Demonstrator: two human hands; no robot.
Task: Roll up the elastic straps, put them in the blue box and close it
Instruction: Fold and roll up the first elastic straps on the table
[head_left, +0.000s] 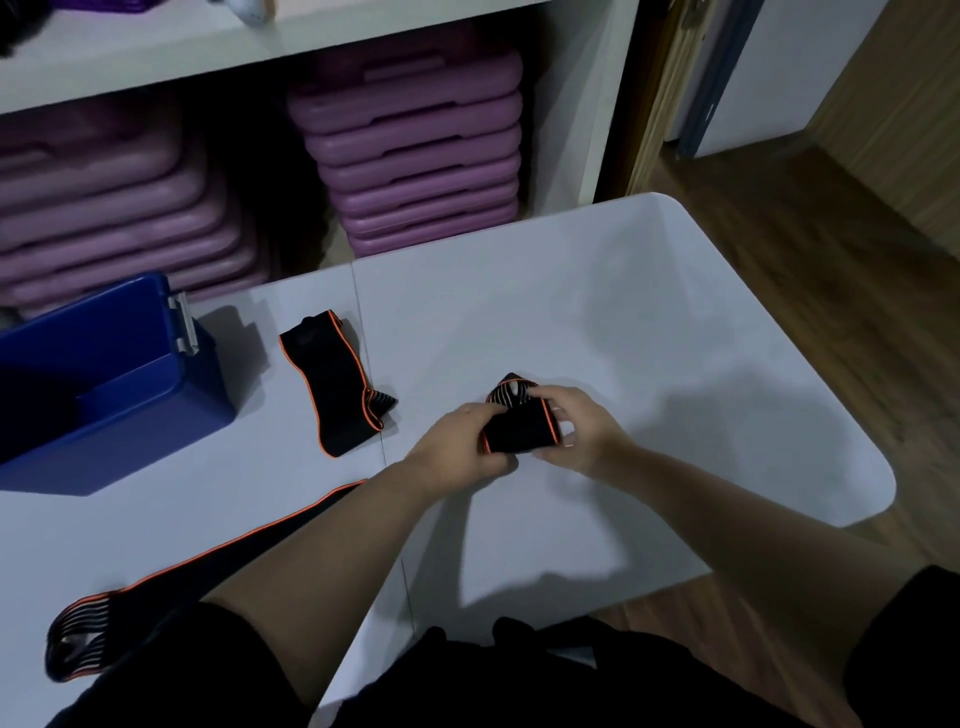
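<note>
Nearest us, a long unrolled strap (171, 587) lay flat on the tabletop (649, 322), passing under our left forearm. Our left hand (457, 447) and right hand (576, 431) had their fingers (550, 397) closed around a rolled strap (519, 428) held between them just above the tabletop. Left of the fingers lay a third, loosely folded strap (332, 384), and beyond it the blue box (130, 410) stood open.

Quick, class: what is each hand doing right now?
Left hand: closed on the rolled strap.
Right hand: closed on the same strap.
</note>
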